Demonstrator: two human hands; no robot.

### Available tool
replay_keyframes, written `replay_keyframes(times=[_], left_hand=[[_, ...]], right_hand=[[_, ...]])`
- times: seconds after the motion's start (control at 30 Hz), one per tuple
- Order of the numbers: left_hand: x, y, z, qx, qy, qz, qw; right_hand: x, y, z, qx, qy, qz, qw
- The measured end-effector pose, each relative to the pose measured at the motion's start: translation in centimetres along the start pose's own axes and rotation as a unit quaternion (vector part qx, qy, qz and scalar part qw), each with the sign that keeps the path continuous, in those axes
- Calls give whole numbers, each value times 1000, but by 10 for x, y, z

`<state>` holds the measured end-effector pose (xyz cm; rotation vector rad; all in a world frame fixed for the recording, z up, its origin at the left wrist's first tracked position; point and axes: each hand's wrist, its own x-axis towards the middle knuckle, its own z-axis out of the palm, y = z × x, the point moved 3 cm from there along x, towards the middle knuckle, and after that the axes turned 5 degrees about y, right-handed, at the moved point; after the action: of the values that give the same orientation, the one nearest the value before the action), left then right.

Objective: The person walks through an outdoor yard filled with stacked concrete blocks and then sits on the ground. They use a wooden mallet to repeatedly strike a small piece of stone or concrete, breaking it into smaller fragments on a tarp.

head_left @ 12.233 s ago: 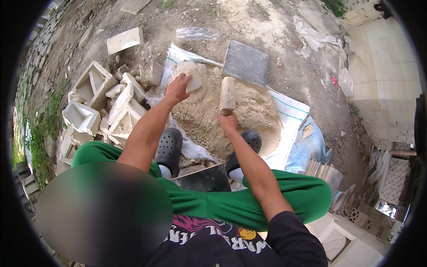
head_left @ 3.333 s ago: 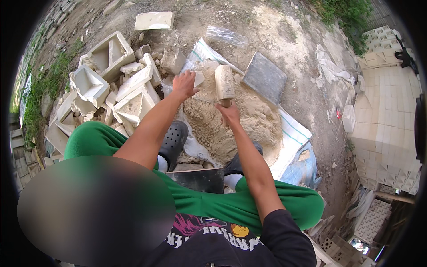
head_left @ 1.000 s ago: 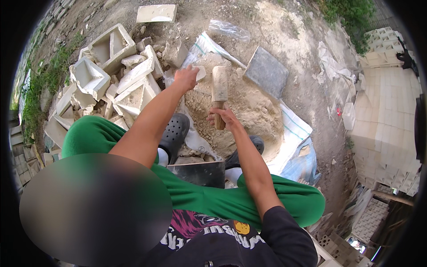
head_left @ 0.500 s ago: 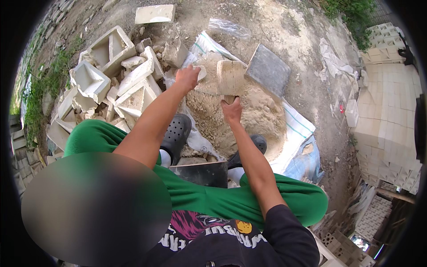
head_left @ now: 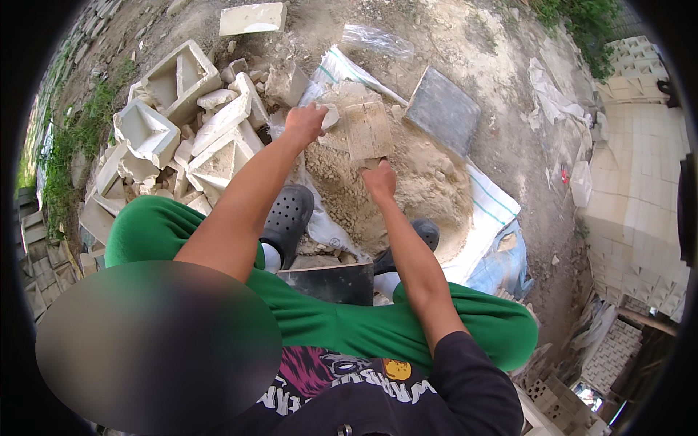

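My right hand point(head_left: 379, 180) is closed round the short handle of a flat wooden paddle point(head_left: 369, 131), its broad head pointing away from me over a heap of crushed pale rubble point(head_left: 429, 182). Just left of the paddle head, my left hand point(head_left: 305, 122) is closed on a small pale broken chunk point(head_left: 331, 116), partly hidden by the fingers. The heap lies on a white woven sack point(head_left: 491, 200) between and beyond my feet. A grey square slab point(head_left: 442, 110) rests at the heap's far right edge.
Broken cream-coloured blocks point(head_left: 222, 123) are piled to the left, with a hollow block point(head_left: 177, 81) on top. A pale slab point(head_left: 253, 19) and clear plastic point(head_left: 378, 41) lie beyond. Stacked blocks point(head_left: 640, 182) stand at right. A dark board point(head_left: 331, 283) lies between my legs.
The wooden paddle has swung left and tipped, its head now closer to the chunk. My left hand has barely moved and keeps hold of the chunk.
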<state>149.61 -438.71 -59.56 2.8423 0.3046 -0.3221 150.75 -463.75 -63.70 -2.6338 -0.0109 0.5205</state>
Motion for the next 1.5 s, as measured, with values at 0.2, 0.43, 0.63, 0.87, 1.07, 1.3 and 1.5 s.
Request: replay_keyframes(times=[0.2, 0.43, 0.63, 0.87, 1.07, 1.3, 1.5], left_hand=[[-1, -2, 0, -6, 3, -6, 1000], [-3, 1, -3, -3, 11, -4, 1000], [0, 0, 0, -4, 18, 5, 1000], [-1, -4, 3, 2, 37, 1, 999], [-3, 5, -3, 20, 43, 27, 999], [-4, 0, -1, -4, 20, -4, 1000], [-2, -1, 1, -9, 28, 1, 1000]], right_hand=[[-14, -4, -2, 92, 72, -28, 993], [5, 0, -4, 50, 50, -6, 998], [-3, -1, -4, 120, 77, -13, 990], [0, -5, -6, 69, 61, -28, 995], [1, 8, -3, 23, 33, -39, 998], [-13, -6, 3, 85, 88, -9, 992], [-2, 1, -8, -22, 11, -26, 999]])
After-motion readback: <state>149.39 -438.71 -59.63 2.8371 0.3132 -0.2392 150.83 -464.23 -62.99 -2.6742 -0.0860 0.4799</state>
